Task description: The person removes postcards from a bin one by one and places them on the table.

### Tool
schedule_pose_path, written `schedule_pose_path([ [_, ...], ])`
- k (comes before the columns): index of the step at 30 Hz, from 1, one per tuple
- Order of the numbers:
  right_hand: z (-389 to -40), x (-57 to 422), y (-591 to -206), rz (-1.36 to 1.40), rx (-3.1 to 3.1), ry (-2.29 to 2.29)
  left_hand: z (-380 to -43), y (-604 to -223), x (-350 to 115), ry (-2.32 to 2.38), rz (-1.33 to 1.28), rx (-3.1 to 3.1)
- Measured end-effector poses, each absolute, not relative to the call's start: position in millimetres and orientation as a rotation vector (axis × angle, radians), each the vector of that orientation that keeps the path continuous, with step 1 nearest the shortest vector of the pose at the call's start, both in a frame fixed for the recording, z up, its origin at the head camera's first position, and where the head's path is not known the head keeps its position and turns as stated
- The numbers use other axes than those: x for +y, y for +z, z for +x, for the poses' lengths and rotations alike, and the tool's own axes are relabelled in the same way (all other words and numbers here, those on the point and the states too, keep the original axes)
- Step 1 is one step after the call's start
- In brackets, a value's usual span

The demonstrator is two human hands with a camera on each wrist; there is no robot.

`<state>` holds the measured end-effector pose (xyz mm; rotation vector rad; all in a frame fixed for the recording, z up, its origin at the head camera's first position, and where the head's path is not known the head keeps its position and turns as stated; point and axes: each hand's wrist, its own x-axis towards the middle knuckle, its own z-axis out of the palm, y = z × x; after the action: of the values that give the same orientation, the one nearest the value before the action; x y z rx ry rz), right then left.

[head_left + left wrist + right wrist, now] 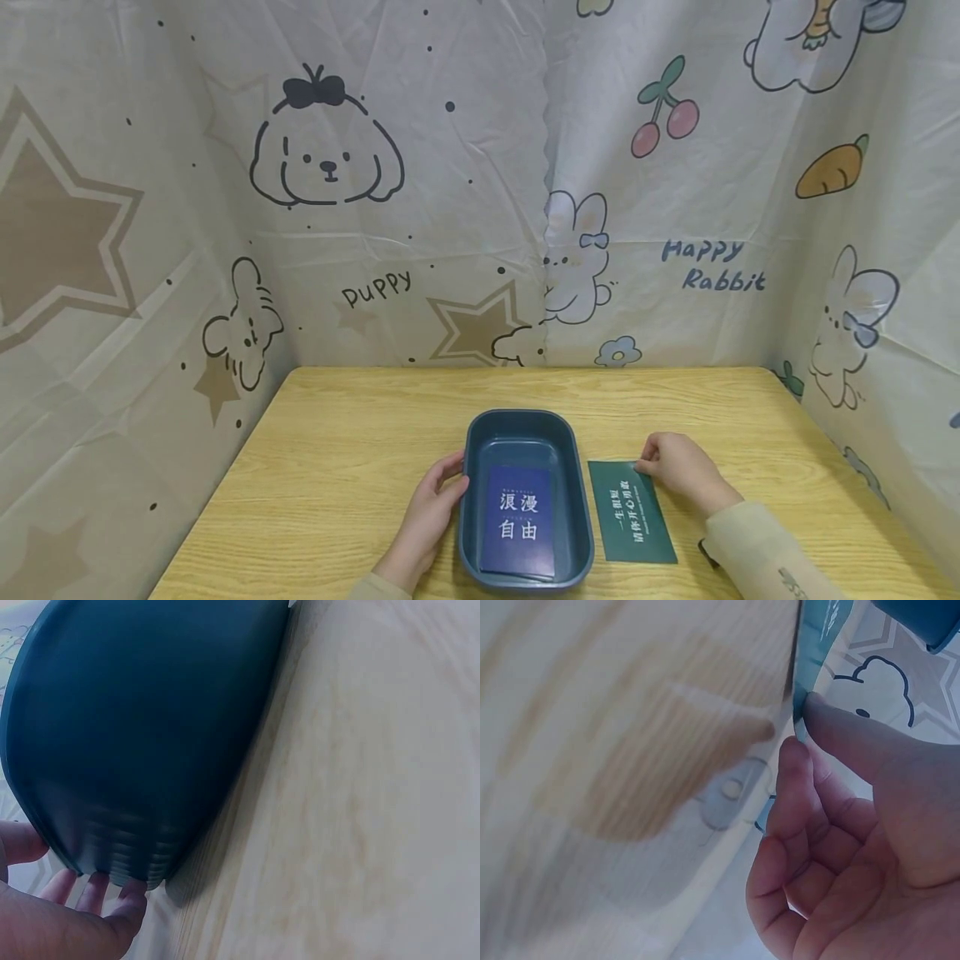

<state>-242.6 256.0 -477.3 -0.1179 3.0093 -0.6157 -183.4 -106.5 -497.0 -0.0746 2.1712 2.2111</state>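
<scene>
In the head view a dark teal rectangular tray (pixel 527 423) stands on the table, and a blue card (pixel 517 550) with white characters lies inside it. My left hand (pixel 425 515) holds the tray's left wall. The left wrist view shows the thumb at the rim and the fingertips of the left hand (pixel 71 919) against the ridged outer wall. To the right of the tray is a green card (pixel 617 500) printed with white characters. My right hand (pixel 686 471) pinches its far right corner between thumb and forefinger; the other fingers of this hand (pixel 855 825) are curled towards the palm.
The light wooden table (pixel 337 450) carries the tray and cards. Cloth curtains (pixel 465 167) with cartoon drawings hang behind it and on both sides. A small dark object (pixel 707 552) shows beside the right sleeve (pixel 765 546).
</scene>
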Motion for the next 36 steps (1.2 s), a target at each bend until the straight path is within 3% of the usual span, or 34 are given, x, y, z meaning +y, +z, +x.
schedule_pose_path([
  [28, -243.0, 256.0, -482.0, -0.174, 3.071, -0.531, -181.7, -496.0, -105.3, 2.188, -0.072, 2.183],
  [36, -246.2, 250.8, -477.5, -0.141, 3.040, -0.695, -181.3, -494.4, -106.6, 2.187, -0.070, 2.179],
])
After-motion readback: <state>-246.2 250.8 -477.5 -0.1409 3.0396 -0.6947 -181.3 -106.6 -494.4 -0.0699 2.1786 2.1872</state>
